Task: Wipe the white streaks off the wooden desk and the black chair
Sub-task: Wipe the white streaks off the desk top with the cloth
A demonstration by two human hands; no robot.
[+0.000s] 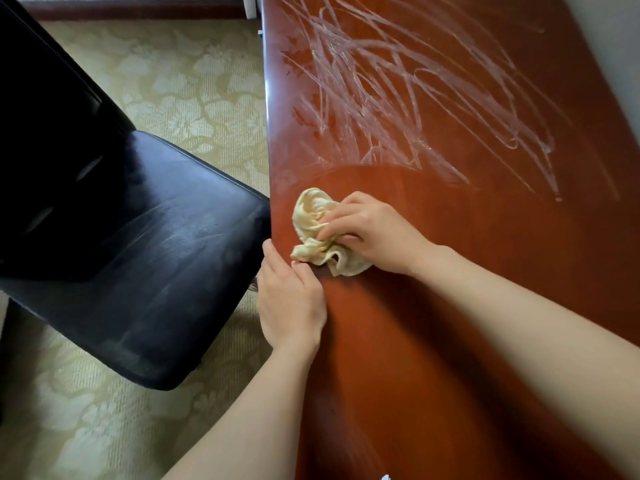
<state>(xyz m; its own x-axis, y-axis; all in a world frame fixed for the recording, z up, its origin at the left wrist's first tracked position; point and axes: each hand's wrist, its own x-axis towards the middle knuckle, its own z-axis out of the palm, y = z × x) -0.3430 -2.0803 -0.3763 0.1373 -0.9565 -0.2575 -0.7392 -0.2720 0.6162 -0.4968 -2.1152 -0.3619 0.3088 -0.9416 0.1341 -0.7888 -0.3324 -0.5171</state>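
- Right grip (374, 233) clutches a crumpled cloth (313, 213) on the worktop (467, 278).
- Left grip (291, 303) lies released at its edge.
- White streaks (398, 91) beyond.

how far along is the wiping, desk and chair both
Done: the near part of the desk looks clean. In hand: the right hand grips the cloth near the desk's left edge, left hand resting beside it. Left: white streaks across the far half, and faint ones on the chair seat.
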